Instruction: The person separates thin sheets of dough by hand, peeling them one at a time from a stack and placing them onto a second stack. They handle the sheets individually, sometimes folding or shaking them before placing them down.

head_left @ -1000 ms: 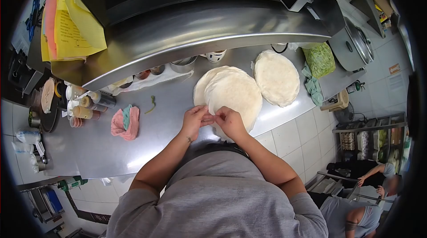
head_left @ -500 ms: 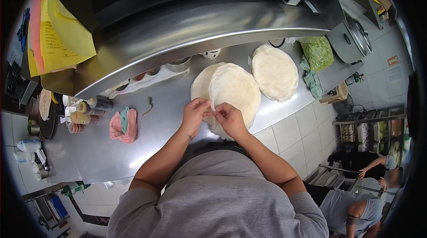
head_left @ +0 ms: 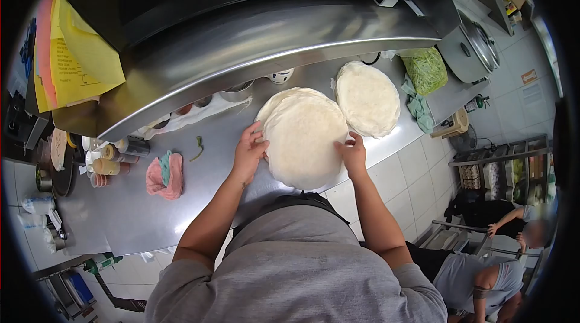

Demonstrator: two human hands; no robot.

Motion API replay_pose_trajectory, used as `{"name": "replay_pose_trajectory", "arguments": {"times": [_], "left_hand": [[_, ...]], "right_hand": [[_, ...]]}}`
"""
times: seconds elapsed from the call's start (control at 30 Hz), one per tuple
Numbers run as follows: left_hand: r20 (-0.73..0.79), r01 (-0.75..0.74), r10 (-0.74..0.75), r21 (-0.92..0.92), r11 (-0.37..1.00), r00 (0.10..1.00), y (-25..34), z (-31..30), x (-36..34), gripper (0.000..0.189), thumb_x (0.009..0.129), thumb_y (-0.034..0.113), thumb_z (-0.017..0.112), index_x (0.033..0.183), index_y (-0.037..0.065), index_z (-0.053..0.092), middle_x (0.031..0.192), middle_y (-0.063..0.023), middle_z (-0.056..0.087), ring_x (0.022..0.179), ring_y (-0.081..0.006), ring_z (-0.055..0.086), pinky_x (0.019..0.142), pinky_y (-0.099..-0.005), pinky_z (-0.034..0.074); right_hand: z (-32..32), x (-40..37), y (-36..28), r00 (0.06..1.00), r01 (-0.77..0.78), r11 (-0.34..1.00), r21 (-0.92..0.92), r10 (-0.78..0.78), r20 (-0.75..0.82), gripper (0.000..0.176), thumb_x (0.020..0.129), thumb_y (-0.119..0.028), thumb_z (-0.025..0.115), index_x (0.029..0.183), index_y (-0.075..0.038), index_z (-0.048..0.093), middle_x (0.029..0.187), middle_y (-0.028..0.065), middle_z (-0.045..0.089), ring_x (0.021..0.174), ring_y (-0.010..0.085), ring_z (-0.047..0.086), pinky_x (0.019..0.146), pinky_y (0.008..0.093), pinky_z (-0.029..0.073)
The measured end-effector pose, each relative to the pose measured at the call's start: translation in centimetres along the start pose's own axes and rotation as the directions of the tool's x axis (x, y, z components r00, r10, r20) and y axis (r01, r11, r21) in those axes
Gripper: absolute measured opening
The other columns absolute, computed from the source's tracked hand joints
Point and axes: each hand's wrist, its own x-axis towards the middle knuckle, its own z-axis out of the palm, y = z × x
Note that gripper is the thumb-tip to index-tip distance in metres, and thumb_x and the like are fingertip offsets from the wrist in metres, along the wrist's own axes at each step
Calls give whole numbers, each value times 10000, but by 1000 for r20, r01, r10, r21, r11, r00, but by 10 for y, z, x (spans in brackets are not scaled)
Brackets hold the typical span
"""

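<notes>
A round, pale flat dough sheet (head_left: 305,138) lies at the front of the steel counter, overlapping a similar stack beneath it whose edge shows at the upper left. My left hand (head_left: 249,152) is at its left edge, fingers apart, the fingertips touching the rim. At the right edge, my right hand (head_left: 353,155) holds the sheet's rim between thumb and fingers. Another round stack of dough sheets (head_left: 367,99) lies just beyond, to the right.
A pink cloth (head_left: 164,175) and a green chili (head_left: 196,149) lie on the left of the counter (head_left: 133,214). Sauce bottles (head_left: 107,167) stand farther left. A bag of shredded greens (head_left: 426,72) sits back right. Two other people are at lower right.
My hands have moved apart from the middle to opposite sides of the dough sheet. The sheet has shifted toward me and now covers more of the stack beneath.
</notes>
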Motion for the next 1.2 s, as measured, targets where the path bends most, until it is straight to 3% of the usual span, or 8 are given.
{"name": "replay_pose_trajectory", "arguments": {"times": [0.17,0.37,0.5,0.7,0.83,0.93,1.1,1.2], "left_hand": [[-12,47,-47,-43,998,999,0,-4,37,589,852,22,629,1376,49,363,983,-86,605,834,-137,590,691,-279,508],[105,95,-85,-91,991,991,10,10,30,533,844,-23,607,1329,38,395,932,-69,597,810,-137,591,696,-280,509],[82,114,-107,-88,989,991,9,12,20,504,845,-39,592,1307,42,409,925,-60,588,830,-138,590,712,-280,510],[197,93,-74,-87,992,978,0,44,-8,493,862,-31,581,1312,56,398,952,-49,588,852,-131,587,743,-270,499],[274,-2,26,-86,996,961,0,52,-18,471,873,-28,574,1301,59,399,945,-45,598,854,-120,582,767,-267,490],[284,21,-2,-65,998,959,2,54,-20,449,878,-24,566,1287,66,404,968,-42,590,879,-120,574,787,-267,479],[334,204,-137,-175,963,933,2,52,-18,417,894,-17,529,1282,72,402,1048,-49,574,951,-127,552,847,-288,455],[415,168,-102,-127,978,904,-2,54,-18,415,894,-21,524,1281,62,400,1053,-56,570,969,-137,551,876,-295,446]], "right_hand": [[-12,10,15,988,-104,958,266,69,140,237,790,-32,678,1004,31,598,789,19,599,689,94,538,622,236,456],[-17,18,-4,993,49,922,385,-3,-120,118,805,-40,670,888,3,599,727,2,570,645,87,489,601,215,406],[-12,24,1,879,332,943,4,-308,-365,116,823,-74,670,880,-12,589,716,30,570,655,108,509,622,246,436],[21,-58,-77,877,317,928,198,-366,311,198,780,-139,736,868,13,645,729,60,651,655,117,591,620,273,484],[29,-64,-71,864,196,927,320,-318,391,146,818,-111,689,870,21,657,734,81,668,655,132,620,612,283,496],[22,-64,-70,810,475,875,94,-476,343,121,850,-80,634,861,40,642,737,101,677,662,142,641,611,285,505],[20,-57,-62,875,2,903,431,-210,436,139,864,-89,628,795,30,609,679,69,630,629,125,604,591,274,491],[16,-58,-66,806,298,934,196,-357,473,152,856,-115,662,802,16,604,694,50,609,628,105,575,589,257,483]]}}
